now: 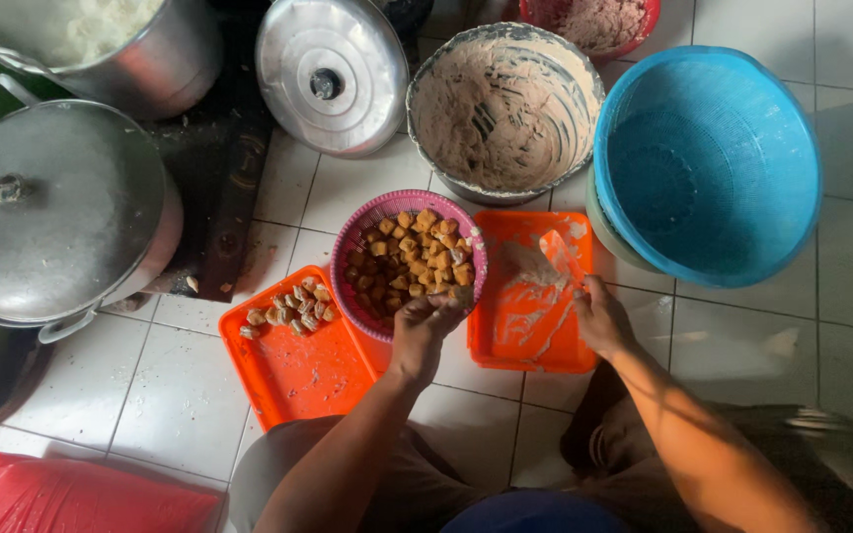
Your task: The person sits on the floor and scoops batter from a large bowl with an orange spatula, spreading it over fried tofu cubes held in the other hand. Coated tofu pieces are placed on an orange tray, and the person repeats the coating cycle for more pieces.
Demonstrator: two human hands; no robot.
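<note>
Step in hand — filling fried tofu puffs. Left hand (426, 321) clenched around one puff at near rim of pink basket (367, 222), heaped with puffs. Right hand (599, 316) gripping orange spatula (560, 252) over smeared orange tray (520, 341). Next move, as judged — paste onto spatula, puff brought alongside. Both forearms extended forward, wrists low.
</note>
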